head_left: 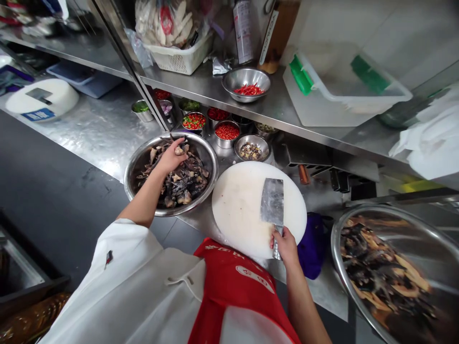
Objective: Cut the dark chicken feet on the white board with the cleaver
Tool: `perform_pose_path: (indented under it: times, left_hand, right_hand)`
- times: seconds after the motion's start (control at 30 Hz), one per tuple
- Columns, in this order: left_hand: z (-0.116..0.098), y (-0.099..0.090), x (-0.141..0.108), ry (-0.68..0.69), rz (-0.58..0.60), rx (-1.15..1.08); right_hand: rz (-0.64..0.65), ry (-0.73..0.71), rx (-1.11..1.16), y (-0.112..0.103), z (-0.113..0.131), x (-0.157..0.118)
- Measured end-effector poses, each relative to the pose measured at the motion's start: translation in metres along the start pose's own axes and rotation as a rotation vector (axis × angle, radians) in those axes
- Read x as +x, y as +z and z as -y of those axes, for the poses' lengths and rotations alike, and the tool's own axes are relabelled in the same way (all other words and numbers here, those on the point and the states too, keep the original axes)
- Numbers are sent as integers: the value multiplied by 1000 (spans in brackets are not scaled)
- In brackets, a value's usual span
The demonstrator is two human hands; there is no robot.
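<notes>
My right hand (pixel 285 242) is closed around the handle of a cleaver (pixel 272 200). The broad blade lies over the right part of a round white cutting board (pixel 234 205), which has a few small specks on it. To the left, my left hand (pixel 173 156) reaches into a large steel bowl (pixel 213 172) heaped with chopped, dark-skinned meat pieces (pixel 182 184). Its fingers and thumb curl round a pale-ended piece of meat (pixel 179 150) on top of the heap.
At the right stands another big steel bowl (pixel 335 243) with larger dark-skinned pieces. Behind the board are small bowls of chopped red chillies (pixel 227 131) and other ingredients. A steel shelf (pixel 201 88) overhangs them, carrying a clear green-handled bin (pixel 322 107). A purple cloth (pixel 311 248) lies beside the board.
</notes>
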State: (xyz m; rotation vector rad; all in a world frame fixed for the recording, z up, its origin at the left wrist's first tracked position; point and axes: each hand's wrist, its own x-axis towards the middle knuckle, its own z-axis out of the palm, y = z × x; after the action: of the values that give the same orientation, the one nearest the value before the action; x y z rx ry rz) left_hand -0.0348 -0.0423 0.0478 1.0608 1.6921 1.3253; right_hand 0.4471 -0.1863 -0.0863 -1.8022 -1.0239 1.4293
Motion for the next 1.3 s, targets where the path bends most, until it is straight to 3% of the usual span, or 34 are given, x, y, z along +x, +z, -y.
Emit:
perform_pose_path:
  times: [0.13,0.27,0.43,0.57,0.63,0.7,0.77,0.87,0.93,1.0,1.1,1.23,1.3]
  left_hand:
    - [-21,-3,-2,-42,127,-144]
    - [-19,-4,2,-169,148,-341]
    - [2,-5,13,-299,39,-420]
    - [-2,6,4,-318,11,-468]
    - [-10,26,-13,-271,104,-490]
    - [-13,58,-36,-228,236,-499]
    - [-9,101,-61,-204,364,-494]
    - [15,169,-93,-198,505,-533]
    - [38,203,-107,-247,484,-557]
    - [59,220,-115,-297,362,-528]
    - [77,213,-124,-277,254,-361]
    - [80,167,-140,-218,288,-149]
    - [81,145,-150,-234,361,-43]
  right_hand:
    - [7,-7,24,1,2,0]
    - [14,-2,62,2,6,-1]
    - [8,-20,30,2,10,-3]
    - [10,5,54,2,9,-2]
    - [12,23,87,3,9,0]
    - [17,38,120,3,8,1]
    - [18,42,138,4,8,1]
    - [-6,13,126,4,9,-2]
    - [-34,-17,123,5,10,-6]
    - [-70,-34,142,6,11,-8]
    - [-131,-38,168,8,9,-9]
    - [-160,-47,147,7,5,-6]
    - [-152,-56,124,6,4,-7]
